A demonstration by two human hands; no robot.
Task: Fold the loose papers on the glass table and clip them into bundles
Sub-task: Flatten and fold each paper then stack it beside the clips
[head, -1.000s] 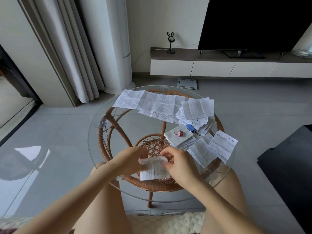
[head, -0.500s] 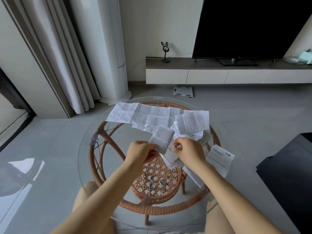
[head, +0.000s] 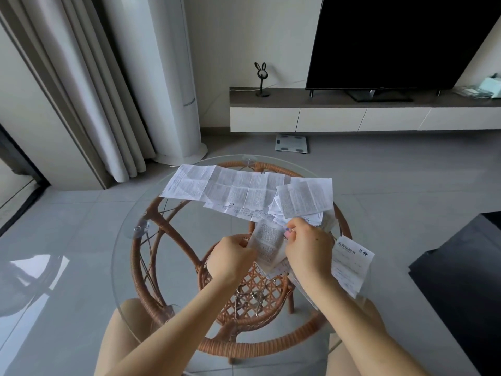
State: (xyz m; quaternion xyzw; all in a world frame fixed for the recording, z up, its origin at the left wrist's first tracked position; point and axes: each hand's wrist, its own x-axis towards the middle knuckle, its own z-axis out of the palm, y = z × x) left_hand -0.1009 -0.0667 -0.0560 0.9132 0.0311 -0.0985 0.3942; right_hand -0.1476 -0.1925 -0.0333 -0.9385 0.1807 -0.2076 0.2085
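Note:
My left hand [head: 230, 257] pinches the left edge of a folded printed paper [head: 267, 242] held over the round glass table [head: 127, 253]. My right hand [head: 307, 246] is curled at the paper's right edge, with a small pink clip [head: 288, 232] showing at its fingertips. Under both hands lies a folded bundle [head: 273, 270], mostly hidden. A long unfolded sheet [head: 225, 187] spreads across the far side. A stack of loose papers [head: 305, 199] lies at the far right.
A white leaflet [head: 351, 263] lies at the table's right edge. The rattan frame [head: 160, 226] and its lower woven shelf with metal rings [head: 252, 295] show through the glass. A dark seat [head: 461, 280] stands right; curtain, TV unit and scale [head: 292, 143] are beyond.
Both hands carried the folded paper from the near edge toward the bundles in the middle right of the table. My right hand reached the pink clip. The camera tilted up.

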